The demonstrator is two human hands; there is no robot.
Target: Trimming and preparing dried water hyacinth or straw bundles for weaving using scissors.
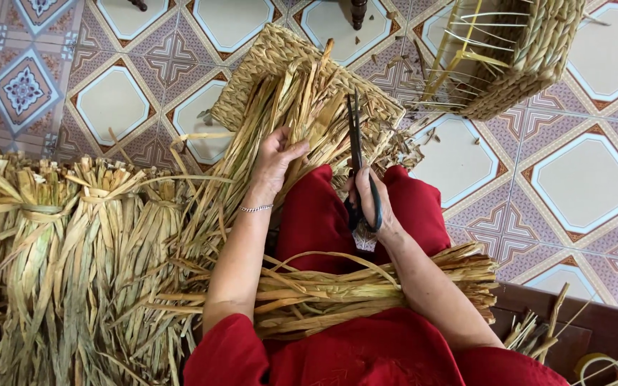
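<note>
The left hand (275,161) rests on a loose sheaf of dried reed strips (302,107) that lies across the person's red-clad knees. Its fingers (291,152) are curled around a few strips at the near end of the sheaf, with the thumb pressed against them. A thin bracelet (256,208) circles the left wrist.

The right hand (370,200) holds a pair of dark scissors (357,146). Its fingers (361,182) are closed through the handle loops. The blades point away from the body, lie along the sheaf and appear nearly closed.

The far end of the sheaf rests on a flat woven mat (266,64) on the tiled floor (588,179). Short trimmings lie scattered on the tiles just beside the mat.

A second bundle of reed strips (380,282) lies crosswise over the lap, under both forearms. Tied bundles of reed (59,243) lie side by side on the person's left, close to the left arm.

A partly woven basket (523,50) with bare upright stakes lies tilted at the upper right, well apart from both hands. A roll of tape (599,366) sits at the lower right corner.
</note>
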